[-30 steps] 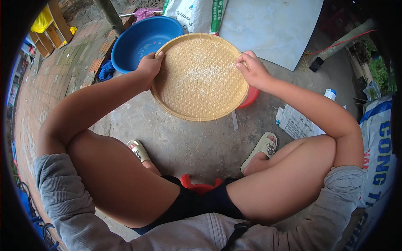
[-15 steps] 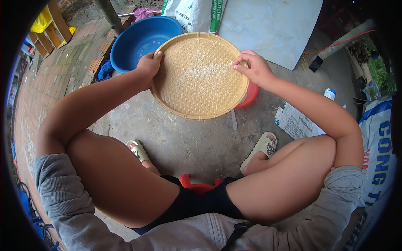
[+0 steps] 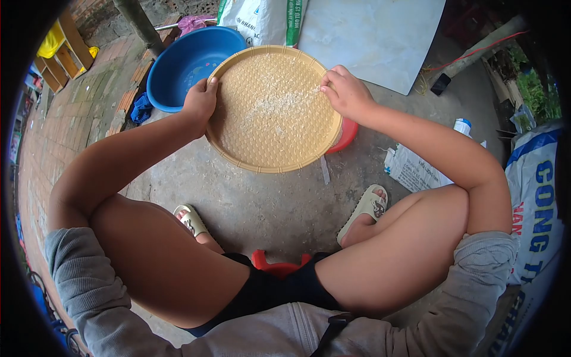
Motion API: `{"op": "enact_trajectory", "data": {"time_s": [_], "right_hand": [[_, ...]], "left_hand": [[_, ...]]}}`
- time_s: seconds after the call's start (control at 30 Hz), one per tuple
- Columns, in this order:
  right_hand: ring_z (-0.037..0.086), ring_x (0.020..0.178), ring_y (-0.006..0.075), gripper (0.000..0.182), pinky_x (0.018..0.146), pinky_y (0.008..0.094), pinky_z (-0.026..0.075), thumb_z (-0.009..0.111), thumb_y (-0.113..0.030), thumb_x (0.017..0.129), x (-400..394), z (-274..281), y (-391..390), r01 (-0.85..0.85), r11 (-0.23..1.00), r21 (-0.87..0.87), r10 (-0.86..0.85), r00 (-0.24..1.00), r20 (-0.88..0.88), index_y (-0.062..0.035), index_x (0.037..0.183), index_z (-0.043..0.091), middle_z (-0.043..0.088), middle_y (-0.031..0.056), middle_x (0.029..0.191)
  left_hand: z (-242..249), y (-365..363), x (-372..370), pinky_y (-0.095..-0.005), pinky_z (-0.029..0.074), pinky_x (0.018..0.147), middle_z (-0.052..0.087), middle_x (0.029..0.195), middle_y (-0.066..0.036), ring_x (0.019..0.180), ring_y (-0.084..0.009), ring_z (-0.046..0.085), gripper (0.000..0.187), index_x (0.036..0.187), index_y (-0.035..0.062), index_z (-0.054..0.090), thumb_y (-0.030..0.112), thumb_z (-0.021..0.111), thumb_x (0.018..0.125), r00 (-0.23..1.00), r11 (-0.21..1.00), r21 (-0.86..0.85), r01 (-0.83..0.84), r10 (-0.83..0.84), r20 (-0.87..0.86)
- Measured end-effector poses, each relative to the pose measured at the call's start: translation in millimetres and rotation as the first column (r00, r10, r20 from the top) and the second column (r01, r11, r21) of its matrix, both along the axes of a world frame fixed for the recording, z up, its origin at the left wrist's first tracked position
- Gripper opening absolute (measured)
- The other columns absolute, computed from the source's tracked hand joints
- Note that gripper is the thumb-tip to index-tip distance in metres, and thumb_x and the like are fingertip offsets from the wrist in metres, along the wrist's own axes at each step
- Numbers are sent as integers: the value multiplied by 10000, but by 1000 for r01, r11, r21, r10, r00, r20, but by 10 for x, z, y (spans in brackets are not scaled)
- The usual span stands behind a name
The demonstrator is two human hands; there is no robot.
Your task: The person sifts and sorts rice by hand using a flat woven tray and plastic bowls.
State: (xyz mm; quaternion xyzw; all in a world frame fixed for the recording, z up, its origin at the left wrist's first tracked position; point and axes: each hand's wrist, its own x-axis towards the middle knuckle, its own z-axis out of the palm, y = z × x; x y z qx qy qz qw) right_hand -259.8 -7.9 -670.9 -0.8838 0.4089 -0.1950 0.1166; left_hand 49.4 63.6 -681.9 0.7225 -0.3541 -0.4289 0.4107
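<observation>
A round woven bamboo winnowing tray [image 3: 256, 140] is held out in front of me, tilted slightly. White grains that look like rice [image 3: 282, 104] are scattered over its middle and upper part. My left hand [image 3: 201, 102] is closed on the tray's left rim, thumb on top and fingers underneath. At the right rim, my right hand [image 3: 347, 92] has its thumb and fingertips pinched together just over the tray's edge; whatever is between them is too small to make out. Part of a red basin [image 3: 347, 135] shows beneath the tray's right side.
Behind the tray's left side stands a blue basin [image 3: 172, 74]. Printed sacks [image 3: 262, 24] and a pale board [image 3: 369, 41] lie at the back. To the right are a flattened sack [image 3: 413, 169], a phone-like black object [image 3: 440, 84] and a large sack [image 3: 535, 208]. A red stool [image 3: 276, 266] is under me.
The view has shifted slightly, so most things appear a little further left. My right hand's pinched fingertips have turned and sit slightly higher at the rim. The left hand keeps its grip.
</observation>
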Motion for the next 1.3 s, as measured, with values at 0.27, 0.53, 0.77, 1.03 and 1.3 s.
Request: {"op": "enact_trajectory", "data": {"time_s": [0.27, 0.53, 0.77, 1.03, 1.3], "right_hand": [[554, 884, 380, 131, 726, 475, 452, 479, -71, 862, -20, -95, -58, -1, 1000, 20, 7, 943, -334, 13, 956, 444, 464, 185, 1018], [588, 795, 343, 127, 703, 430, 470, 450, -91, 904, -87, -78, -186, 10, 997, -77, -14, 999, -46, 17, 965, 421, 464, 191, 1000], [578, 881, 320, 119, 782, 397, 462, 472, -78, 882, -507, -173, -675, 283, 959, -24, -272, 940, 206, 16, 937, 519, 577, 179, 938], [657, 723, 170, 186, 719, 310, 527, 581, -109, 863, -708, -334, -615, 99, 786, 611, 19, 983, -184, 50, 947, 626, 664, 120, 884], [633, 669, 151, 207, 655, 284, 516, 605, -167, 867, -358, -84, -453, 101, 829, 549, -286, 922, 262, -9, 997, 577, 643, 96, 828]], "left_hand": [[-3, -35, -65, -366, 428, 902, 564, 1172, -115, 1051, -225, 542, 417, 1270, 67, 474, 349, 409, 969, 995, 999, 47, 20, -25, 101], [-103, -129, 32, -365, 435, 888, 580, 1143, -111, 1037, -227, 554, 409, 1255, 93, 497, 367, 414, 963, 989, 1000, 14, -5, 3, 145], [-87, -165, 149, -360, 441, 863, 595, 1092, -105, 998, -218, 568, 385, 1206, 85, 527, 362, 420, 962, 980, 998, 47, -45, 35, 196], [-77, -143, 185, -348, 450, 832, 609, 1048, -95, 940, -196, 578, 382, 1178, 71, 543, 364, 429, 960, 987, 999, 0, -49, 48, 152], [-35, -92, 183, -346, 452, 825, 612, 1029, -88, 920, -184, 577, 376, 1176, 70, 547, 357, 431, 963, 990, 998, -23, -65, 67, 121]]}}
